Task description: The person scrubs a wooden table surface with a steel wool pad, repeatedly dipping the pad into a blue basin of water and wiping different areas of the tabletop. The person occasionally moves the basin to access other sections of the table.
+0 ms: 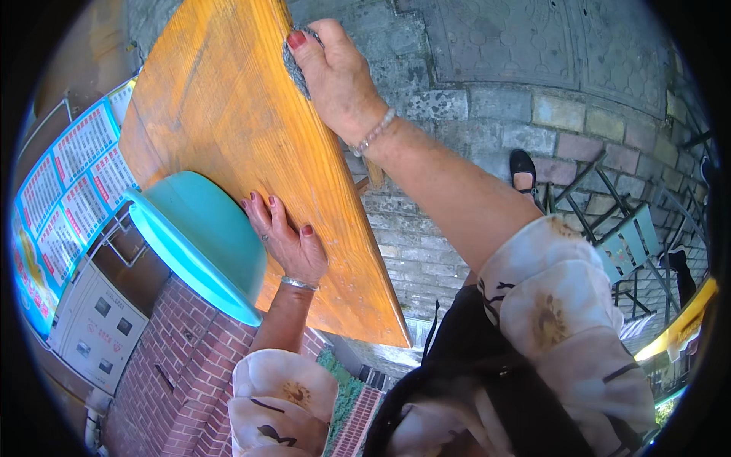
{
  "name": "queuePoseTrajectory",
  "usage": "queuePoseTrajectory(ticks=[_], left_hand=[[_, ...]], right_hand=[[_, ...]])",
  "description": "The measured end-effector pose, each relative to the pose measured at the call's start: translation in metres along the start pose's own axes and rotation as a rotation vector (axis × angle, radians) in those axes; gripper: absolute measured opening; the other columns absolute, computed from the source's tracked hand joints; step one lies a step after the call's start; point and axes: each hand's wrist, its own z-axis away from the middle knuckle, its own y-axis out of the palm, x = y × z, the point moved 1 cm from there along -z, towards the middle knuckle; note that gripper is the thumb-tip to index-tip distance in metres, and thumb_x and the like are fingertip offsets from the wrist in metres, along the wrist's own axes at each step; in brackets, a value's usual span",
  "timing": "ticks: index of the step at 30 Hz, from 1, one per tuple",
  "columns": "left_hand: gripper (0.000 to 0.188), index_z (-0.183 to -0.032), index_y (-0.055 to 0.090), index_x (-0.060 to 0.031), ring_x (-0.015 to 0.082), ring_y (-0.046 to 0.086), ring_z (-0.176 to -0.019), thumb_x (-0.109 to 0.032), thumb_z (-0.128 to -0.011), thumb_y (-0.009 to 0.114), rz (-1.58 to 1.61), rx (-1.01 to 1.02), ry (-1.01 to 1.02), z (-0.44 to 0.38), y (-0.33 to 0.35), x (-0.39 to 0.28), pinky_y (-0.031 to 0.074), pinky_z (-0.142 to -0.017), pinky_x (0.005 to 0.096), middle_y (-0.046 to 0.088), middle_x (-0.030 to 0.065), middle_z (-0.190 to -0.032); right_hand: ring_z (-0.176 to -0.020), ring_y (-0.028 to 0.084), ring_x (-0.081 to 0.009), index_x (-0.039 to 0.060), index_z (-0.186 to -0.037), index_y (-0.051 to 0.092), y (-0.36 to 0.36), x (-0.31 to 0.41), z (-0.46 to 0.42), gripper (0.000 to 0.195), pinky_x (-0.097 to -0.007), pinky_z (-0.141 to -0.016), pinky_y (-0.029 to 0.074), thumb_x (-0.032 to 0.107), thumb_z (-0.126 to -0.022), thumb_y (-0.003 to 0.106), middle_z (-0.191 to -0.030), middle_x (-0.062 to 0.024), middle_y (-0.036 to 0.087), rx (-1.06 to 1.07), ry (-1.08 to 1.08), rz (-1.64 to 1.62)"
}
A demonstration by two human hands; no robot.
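Note:
My right hand (340,80) grips a grey scouring pad (294,68) against the long edge of an orange-brown wooden tabletop (228,125). Flat on the same wood, with its fingers spread, rests my left hand (288,237); nothing is in it. Beside those fingertips a turquoise plastic basin (211,234) stands on the tabletop. The wood looks wet or glossy in places, with darker streaks towards the far end. Part of the pad is hidden under my right fingers and thumb.
Grey paving bricks (434,228) cover the ground. At right stand folding chairs (628,234), near another person's shoe (677,260). A printed menu board (74,200) and a red brick wall (171,354) are at left. A yellow object (679,325) lies at the far right rim.

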Motion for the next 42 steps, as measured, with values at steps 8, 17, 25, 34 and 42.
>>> queuePoseTrajectory(ticks=[8,17,25,34,42], left_hand=[[0.062,-0.145,0.03,-0.0046,0.0494,0.019,-0.139,-0.047,-0.099,0.031,0.015,-0.025,-0.016,0.007,-0.002,0.004,0.013,-0.112,0.0597,0.024,0.0258,-0.15],[0.057,-0.143,0.032,-0.0061,0.0513,0.018,-0.137,-0.037,-0.096,0.04,0.022,-0.037,-0.027,0.004,-0.003,0.003,0.014,-0.111,0.0612,0.025,0.0246,-0.149],[0.051,-0.135,0.039,-0.001,0.0464,0.016,-0.14,-0.026,-0.091,0.047,0.127,-0.009,-0.154,-0.004,-0.006,-0.001,0.013,-0.114,0.056,0.025,0.0248,-0.149],[0.055,-0.147,0.028,-0.0058,0.0423,0.014,-0.142,-0.037,-0.102,0.03,-0.026,-0.081,-0.593,-0.094,0.003,-0.007,0.009,-0.117,0.0485,0.02,0.0228,-0.154],[0.067,-0.148,0.022,0.0019,0.043,0.012,-0.143,-0.045,-0.1,0.025,-0.059,-0.003,-0.548,-0.096,0.001,-0.011,0.007,-0.116,0.0485,0.016,0.0263,-0.154]], right_hand=[[-0.095,0.051,-0.0385,0.0005,-0.109,0.049,-0.034,-0.025,0.169,0.027,-0.0431,-0.083,0.042,0.025,-0.097,0.051,-0.096,-0.0225,0.051,0.116,0.187,0.145],[-0.095,0.047,-0.0408,0.0009,-0.119,0.049,-0.006,0.003,0.062,0.038,-0.0459,-0.088,0.04,0.032,-0.098,0.044,-0.102,-0.028,0.048,-0.037,-0.016,0.455],[-0.102,0.051,-0.0334,0.0047,-0.137,0.042,-0.037,-0.003,0.14,0.048,-0.0382,-0.093,0.042,0.026,-0.095,0.055,-0.112,-0.0217,0.049,0.104,0.108,0.432],[-0.101,0.058,-0.0341,0.0015,-0.123,0.05,-0.039,-0.01,0.121,0.04,-0.0394,-0.089,0.046,0.026,-0.093,0.06,-0.106,-0.0188,0.057,0.061,0.038,0.356],[-0.093,0.057,-0.0341,-0.0001,-0.111,0.054,0.003,0.016,-0.051,0.028,-0.0406,-0.081,0.046,0.022,-0.094,0.055,-0.103,-0.0202,0.058,0.022,0.005,0.038]])
